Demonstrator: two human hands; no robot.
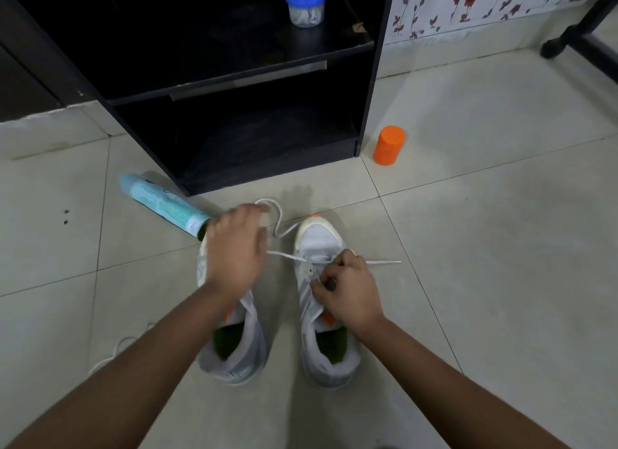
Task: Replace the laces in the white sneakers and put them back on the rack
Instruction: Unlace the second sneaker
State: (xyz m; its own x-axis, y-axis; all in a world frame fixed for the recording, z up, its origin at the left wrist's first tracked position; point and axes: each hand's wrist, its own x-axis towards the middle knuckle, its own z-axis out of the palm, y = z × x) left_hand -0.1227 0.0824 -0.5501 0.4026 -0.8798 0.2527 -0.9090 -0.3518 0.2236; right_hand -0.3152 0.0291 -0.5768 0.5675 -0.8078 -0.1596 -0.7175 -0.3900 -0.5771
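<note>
Two white sneakers are set side by side on the floor [485, 214], toes toward one black rack [376, 81]: left sneaker [240, 348], right sneaker [317, 238]. One lace [284, 255] is threaded across the right sneaker; a second lace [115, 348] lies by the left forearm. The right hand [347, 288] is curled, pinching the lace at the eyelets. The left hand [234, 248] is blurred over the left sneaker's toe; its grip cannot be told. Also noted: one jar [306, 4], one orange container [389, 145], one can [164, 203].

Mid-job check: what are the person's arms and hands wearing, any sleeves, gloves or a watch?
The left forearm and right forearm are bare to the frame edge, no sleeves in view. The left hand and right hand carry no gloves, and no watch or band shows at either wrist.
</note>
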